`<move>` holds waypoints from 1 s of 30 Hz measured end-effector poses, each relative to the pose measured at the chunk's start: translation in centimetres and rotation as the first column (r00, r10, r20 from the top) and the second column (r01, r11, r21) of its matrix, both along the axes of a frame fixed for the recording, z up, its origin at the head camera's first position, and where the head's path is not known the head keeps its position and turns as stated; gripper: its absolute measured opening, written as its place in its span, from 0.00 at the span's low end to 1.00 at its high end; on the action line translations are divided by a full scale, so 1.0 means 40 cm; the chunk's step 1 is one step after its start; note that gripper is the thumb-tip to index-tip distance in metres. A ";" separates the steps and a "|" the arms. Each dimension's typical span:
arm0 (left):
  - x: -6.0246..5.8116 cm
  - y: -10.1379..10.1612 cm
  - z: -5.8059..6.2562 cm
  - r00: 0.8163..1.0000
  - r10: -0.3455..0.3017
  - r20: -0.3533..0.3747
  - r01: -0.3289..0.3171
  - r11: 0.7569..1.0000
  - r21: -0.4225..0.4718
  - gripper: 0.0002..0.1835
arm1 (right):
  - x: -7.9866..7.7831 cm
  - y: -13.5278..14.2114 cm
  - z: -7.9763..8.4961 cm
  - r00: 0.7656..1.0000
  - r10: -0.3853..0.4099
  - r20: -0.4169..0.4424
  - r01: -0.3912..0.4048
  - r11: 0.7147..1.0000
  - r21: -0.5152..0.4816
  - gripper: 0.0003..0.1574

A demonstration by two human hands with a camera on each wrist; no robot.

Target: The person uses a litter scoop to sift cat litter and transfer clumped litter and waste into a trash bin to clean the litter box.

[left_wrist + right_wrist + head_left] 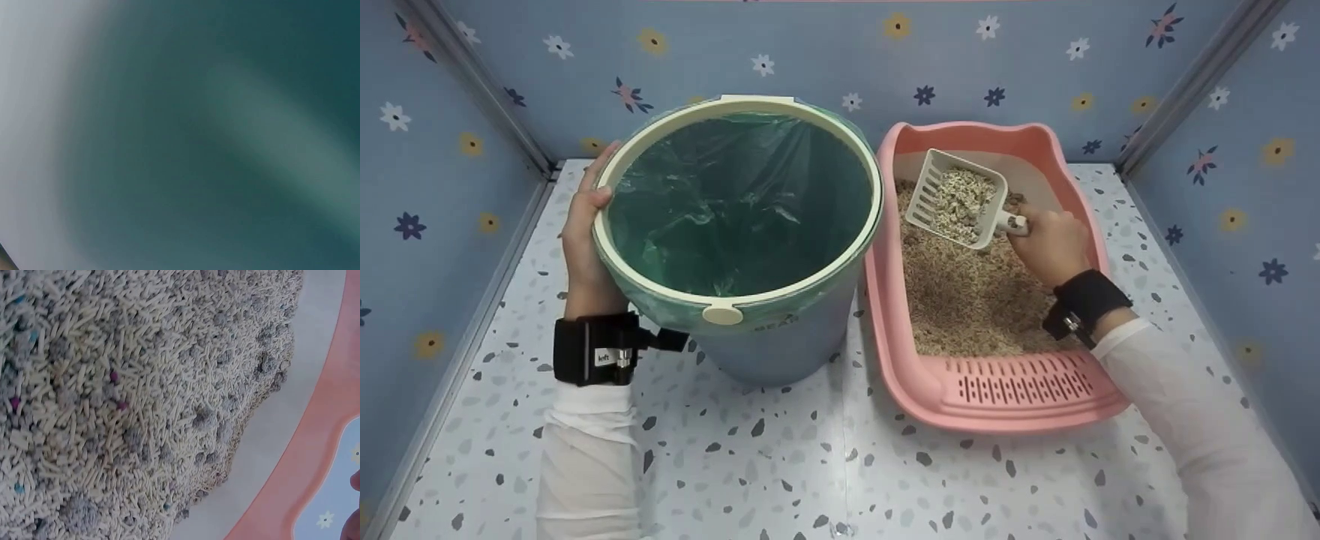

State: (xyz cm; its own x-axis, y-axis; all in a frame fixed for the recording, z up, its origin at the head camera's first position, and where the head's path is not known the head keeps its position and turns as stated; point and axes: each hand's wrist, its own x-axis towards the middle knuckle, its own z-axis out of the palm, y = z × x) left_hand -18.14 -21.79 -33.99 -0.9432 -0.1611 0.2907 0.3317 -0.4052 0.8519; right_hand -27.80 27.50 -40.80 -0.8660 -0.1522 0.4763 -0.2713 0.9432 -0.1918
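My right hand [1054,244] grips the short handle of a white slotted litter scoop [995,184]. Pale litter pellets [960,199] fill the scoop, which overlaps the upper part of a pink litter box [889,322] in the head view. Inside the box is a bed of litter [975,300]; the right wrist view shows its pellets with greyish clumps [205,419]. My left hand [585,232] holds the left rim of a round trash bin [780,349], thumb at the edge. A green plastic liner [735,217] covers the bin's inside. Only blurred green and grey fill the left wrist view.
Bin and box stand side by side on a white speckled surface [735,472]. Blue flowered panels [810,45] rise behind and at both sides. A slotted pink ledge [1020,386] forms the litter box's near end.
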 end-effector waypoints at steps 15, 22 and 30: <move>-0.006 -0.002 -0.001 1.000 0.003 0.006 -0.004 0.999 0.041 0.29 | 0.000 0.021 0.012 0.984 0.007 -0.176 0.013 0.994 0.110 0.14; -0.004 -0.005 0.000 1.000 -0.006 0.018 0.005 0.997 0.071 0.29 | 0.003 0.015 0.023 0.996 -0.023 -0.083 0.031 0.995 0.096 0.12; -0.006 -0.004 -0.004 1.000 -0.009 -0.008 0.009 1.000 0.022 0.29 | 0.005 0.012 0.047 0.964 -0.082 0.252 0.080 0.997 0.017 0.12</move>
State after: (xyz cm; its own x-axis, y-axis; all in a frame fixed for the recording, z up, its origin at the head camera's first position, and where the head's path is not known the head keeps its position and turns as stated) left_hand -18.40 -21.95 -34.14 -0.9422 -0.1591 0.2947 0.3348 -0.4268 0.8401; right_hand -27.61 27.97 -38.91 -0.9676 -0.0792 0.2398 -0.1376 0.9616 -0.2376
